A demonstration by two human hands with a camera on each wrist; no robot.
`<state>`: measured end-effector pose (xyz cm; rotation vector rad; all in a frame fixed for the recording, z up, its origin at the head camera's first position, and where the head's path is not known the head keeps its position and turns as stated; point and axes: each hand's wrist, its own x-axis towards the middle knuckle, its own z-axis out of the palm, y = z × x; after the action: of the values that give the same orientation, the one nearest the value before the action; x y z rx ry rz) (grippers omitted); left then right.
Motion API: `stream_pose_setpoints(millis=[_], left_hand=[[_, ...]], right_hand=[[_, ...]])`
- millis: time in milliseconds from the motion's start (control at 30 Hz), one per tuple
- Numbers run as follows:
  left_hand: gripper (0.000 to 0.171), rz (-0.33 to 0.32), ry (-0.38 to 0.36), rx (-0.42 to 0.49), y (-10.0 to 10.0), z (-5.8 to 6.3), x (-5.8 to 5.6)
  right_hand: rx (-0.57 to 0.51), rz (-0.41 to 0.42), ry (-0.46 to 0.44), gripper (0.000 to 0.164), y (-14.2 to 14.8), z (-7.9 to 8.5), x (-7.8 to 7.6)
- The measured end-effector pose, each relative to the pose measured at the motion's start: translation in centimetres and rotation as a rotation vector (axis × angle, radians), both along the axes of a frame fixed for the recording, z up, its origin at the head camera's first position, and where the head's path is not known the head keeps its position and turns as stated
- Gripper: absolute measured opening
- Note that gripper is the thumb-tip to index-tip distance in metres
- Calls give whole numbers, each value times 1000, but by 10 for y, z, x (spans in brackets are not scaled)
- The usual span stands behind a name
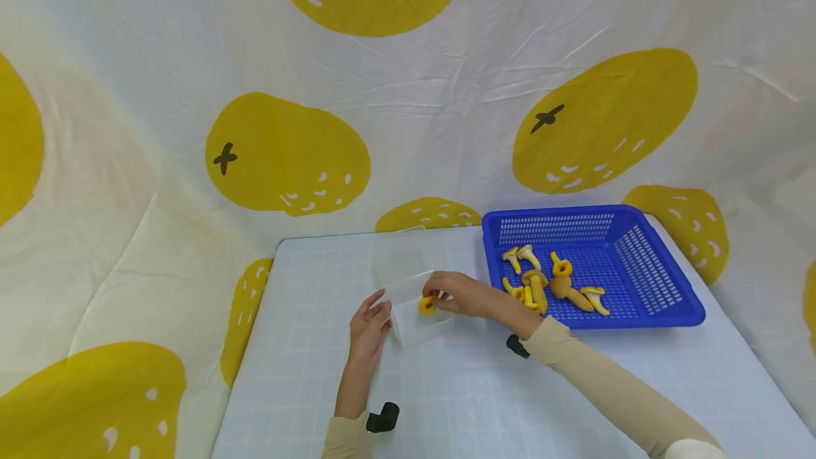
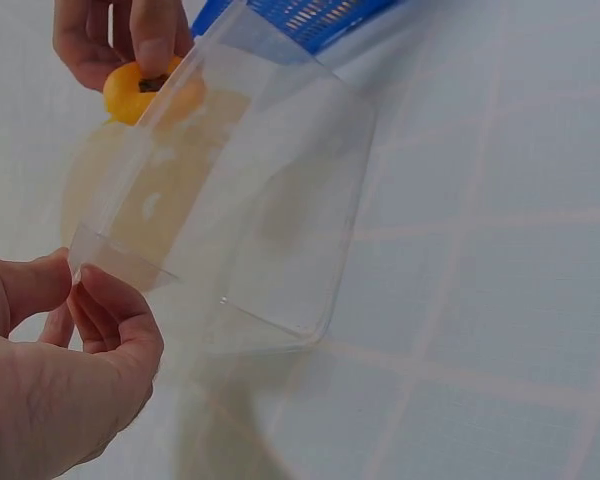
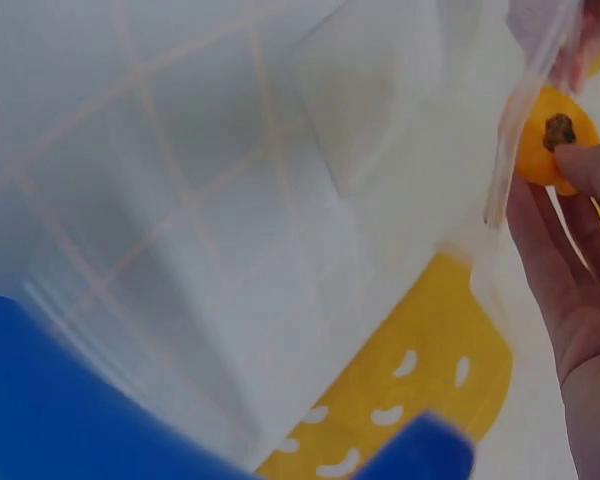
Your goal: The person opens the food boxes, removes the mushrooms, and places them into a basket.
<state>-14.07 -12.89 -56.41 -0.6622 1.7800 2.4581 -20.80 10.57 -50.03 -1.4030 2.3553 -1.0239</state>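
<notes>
A clear plastic box (image 1: pixel 414 332) stands on the table with its clear lid (image 1: pixel 400 258) folded back behind it. My left hand (image 1: pixel 368 331) pinches the box's left rim between thumb and fingers, as the left wrist view shows up close. Over the box opening, my right hand (image 1: pixel 462 294) grips a yellow-orange mushroom (image 1: pixel 426 305), probably a chanterelle. In the right wrist view the thumb presses near the dark spot on the mushroom (image 3: pixel 543 150), with the fingers behind it. The mushroom overlaps the box rim in both wrist views.
To the right, a blue plastic basket (image 1: pixel 637 320) holds several mushrooms: yellow chanterelle-like ones (image 1: pixel 596 299) and brown thick-stemmed ones (image 1: pixel 537 292). A pale checked cloth (image 1: pixel 306 303) covers the table. Behind hangs a white curtain (image 1: pixel 414 126) printed with yellow fruit.
</notes>
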Motion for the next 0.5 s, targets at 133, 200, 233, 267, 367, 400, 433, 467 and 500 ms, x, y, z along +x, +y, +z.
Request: stream_pose_setpoints(millis=[133, 200, 233, 267, 367, 400, 433, 467, 500], left_hand=[[46, -5, -4, -19, 0, 0, 1], [46, -6, -3, -26, 0, 0, 1], [46, -6, -1, -27, 0, 0, 1], [46, -6, 2, -25, 0, 0, 1], [46, -1, 14, -16, 0, -1, 0], [46, 0, 18, -12, 0, -1, 0], [45, 0, 22, -8, 0, -1, 0], [45, 0, 22, -7, 0, -1, 0], [45, 0, 23, -7, 0, -1, 0]], right_hand=[[-103, -31, -40, 19, 11, 2, 0], [-138, -49, -57, 20, 17, 3, 0], [-150, -56, -60, 19, 19, 3, 0], [-162, -66, -61, 19, 22, 3, 0], [-188, -101, -58, 19, 30, 6, 2], [-199, -113, -52, 19, 33, 7, 3], [-209, -123, -43, 19, 36, 8, 4], [-220, -133, -33, 19, 40, 9, 4], [-230, -145, -28, 19, 43, 9, 5]])
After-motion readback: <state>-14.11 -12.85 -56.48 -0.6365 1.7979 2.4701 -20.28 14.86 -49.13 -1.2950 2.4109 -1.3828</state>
